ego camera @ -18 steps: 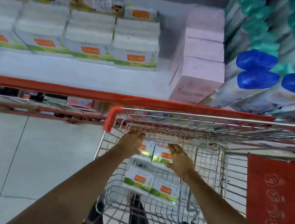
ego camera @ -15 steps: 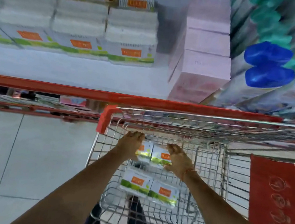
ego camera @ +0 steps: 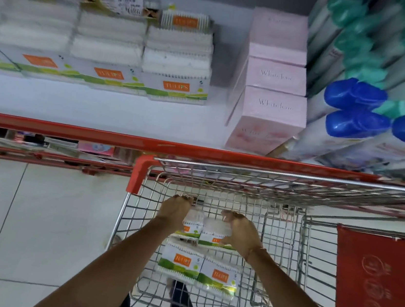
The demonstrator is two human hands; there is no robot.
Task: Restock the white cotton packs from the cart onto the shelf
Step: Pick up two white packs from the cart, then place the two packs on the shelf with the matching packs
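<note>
White cotton packs with orange labels and green bands lie in the wire cart [ego camera: 285,240]. Two far packs [ego camera: 208,233] sit side by side between my hands. My left hand [ego camera: 175,210] presses on the left pack's side and my right hand [ego camera: 239,228] on the right pack's side, fingers curled round them. Two more packs [ego camera: 197,270] lie nearer me on the cart floor. On the white shelf [ego camera: 99,110], rows of the same cotton packs [ego camera: 177,61] are stacked at the back left.
Pink boxes [ego camera: 271,95] stand right of the cotton packs, then bottles with blue caps [ego camera: 354,113] and green caps. A red shelf edge [ego camera: 71,129] runs just beyond the cart. The cart's red flap [ego camera: 378,289] is at right. Tiled floor lies at left.
Both hands have closed in on the two far packs, which now sit slightly higher in the cart. The view has tilted a little downward along the shelf.
</note>
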